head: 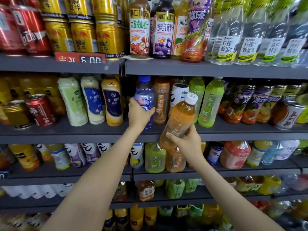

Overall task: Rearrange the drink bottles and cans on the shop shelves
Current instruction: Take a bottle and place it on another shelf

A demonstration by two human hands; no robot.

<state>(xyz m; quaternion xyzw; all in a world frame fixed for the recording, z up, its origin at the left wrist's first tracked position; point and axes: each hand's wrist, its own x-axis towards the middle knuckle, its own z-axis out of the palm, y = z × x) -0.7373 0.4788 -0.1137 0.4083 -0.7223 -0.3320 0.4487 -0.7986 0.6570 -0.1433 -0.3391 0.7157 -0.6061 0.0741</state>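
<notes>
Two bottles are held at mid-frame, both at the second shelf (233, 130) from the top. The left hand (139, 112) is wrapped around a blue-capped water bottle (144, 95), which stands upright on that shelf, just left of an upright amber tea bottle (161, 100). The right hand (188, 140) is clamped on the lower body of an orange tea bottle (180, 117) with a white cap, held clear of the shelf and tilted, cap up and to the right. Behind it a white can (180, 92) and a green tea bottle (210, 102) are seen.

Judged step: the orange bottle is being brought into the row of like teas. To be done well, a gap should be opened first by the water bottle being drawn aside; the orange bottle should then be righted before being set down, base first, label forward, so that neighbours are not toppled. The grip near the base should be kept firm, since the top is heavy.
</notes>
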